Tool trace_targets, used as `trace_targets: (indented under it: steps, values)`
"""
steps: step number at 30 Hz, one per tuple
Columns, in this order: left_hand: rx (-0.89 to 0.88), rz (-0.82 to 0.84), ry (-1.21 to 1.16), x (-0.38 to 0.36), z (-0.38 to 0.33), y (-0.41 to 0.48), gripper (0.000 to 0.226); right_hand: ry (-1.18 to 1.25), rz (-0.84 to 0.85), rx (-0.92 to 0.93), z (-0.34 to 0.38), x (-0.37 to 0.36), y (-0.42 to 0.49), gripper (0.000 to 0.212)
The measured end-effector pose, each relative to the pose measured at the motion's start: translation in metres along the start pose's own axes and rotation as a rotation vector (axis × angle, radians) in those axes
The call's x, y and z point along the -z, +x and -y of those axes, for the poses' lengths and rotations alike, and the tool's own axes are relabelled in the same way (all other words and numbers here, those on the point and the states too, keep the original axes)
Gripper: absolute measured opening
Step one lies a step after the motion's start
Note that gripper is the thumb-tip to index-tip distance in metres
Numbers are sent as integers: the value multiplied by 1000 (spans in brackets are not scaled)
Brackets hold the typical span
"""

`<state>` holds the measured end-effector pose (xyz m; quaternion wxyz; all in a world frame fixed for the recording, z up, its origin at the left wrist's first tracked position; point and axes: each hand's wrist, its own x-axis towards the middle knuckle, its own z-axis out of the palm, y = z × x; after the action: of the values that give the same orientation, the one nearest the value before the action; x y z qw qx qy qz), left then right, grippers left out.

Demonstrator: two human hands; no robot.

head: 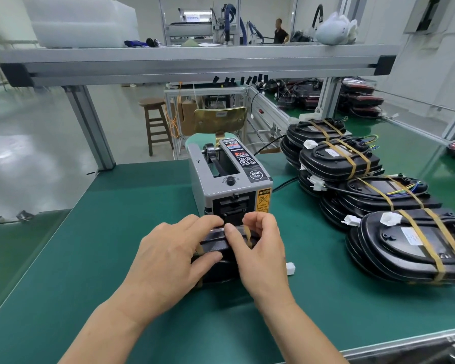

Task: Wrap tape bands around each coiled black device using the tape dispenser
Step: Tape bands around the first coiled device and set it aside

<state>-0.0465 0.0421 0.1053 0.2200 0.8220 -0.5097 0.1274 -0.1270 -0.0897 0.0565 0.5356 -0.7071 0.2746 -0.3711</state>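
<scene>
Hands, two: your left hand grips one black device; your right hand pinches one tan tape strip on it, just near of one tape dispenser; four banded stacks lie right.

Coiled device on the table, lying under the fingers of the left hand and against those of the right hand, which pinch a tape band on it. Just beyond the fingertips stands the tape dispenser — outlet facing them. A connector lies near the right hand, on its right; farther right, a row of stacked banded devices runs away from the fingers. Well behind the dispenser, on the floor — a stool.
</scene>
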Motion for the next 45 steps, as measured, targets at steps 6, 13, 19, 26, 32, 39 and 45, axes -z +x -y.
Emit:
trace_targets:
  steps: [6, 13, 19, 26, 32, 39, 45]
  values:
    - [-42, 105, 51, -1, -12, 18, 54, 33, 27, 42, -4, 3, -2, 13]
    - [-102, 169, 154, -7, -10, 22, 48, 424, 427, -174, -34, 50, 17, 49]
    - [-218, 10, 262, -14, -4, 16, 51, -301, 616, 59, -30, 59, 29, 73]
    - [-128, -167, -34, -6, 4, 3, 48, -507, 616, 171, -14, 71, 48, 54]
    - [-156, -364, -284, -20, -2, -3, 49, 164, 639, 32, -23, 50, 29, 63]
    - [-106, -333, -497, -17, 0, -11, 66, 149, 496, 179, -15, 42, 26, 58]
    - [-75, -339, -459, -8, -3, -6, 81, -93, 480, 338, -8, 35, 24, 49]
